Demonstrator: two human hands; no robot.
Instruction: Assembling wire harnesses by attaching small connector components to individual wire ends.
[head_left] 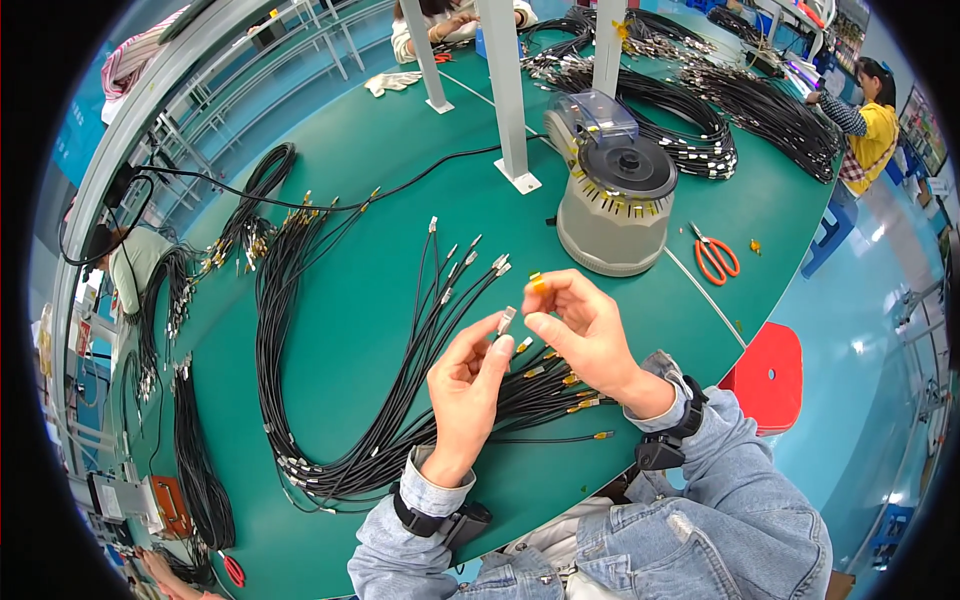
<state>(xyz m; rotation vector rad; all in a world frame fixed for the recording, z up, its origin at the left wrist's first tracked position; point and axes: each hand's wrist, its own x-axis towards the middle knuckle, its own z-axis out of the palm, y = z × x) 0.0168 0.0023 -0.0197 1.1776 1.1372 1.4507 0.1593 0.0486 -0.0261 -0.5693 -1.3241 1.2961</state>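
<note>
My left hand pinches the silver connector end of a black cable between thumb and fingers. Just right of it and a little higher, my right hand holds a small piece of amber tape at the fingertips, apart from the connector. Beneath both hands a bundle of black cables curves in a U over the green table. Several of its ends at the right carry amber tape; those at the upper side show bare silver connectors.
A round grey tape dispenser stands beyond my hands, with orange-handled scissors to its right. Grey posts rise from the table. More cable coils lie around. A red stool is at the right; people sit at the edges.
</note>
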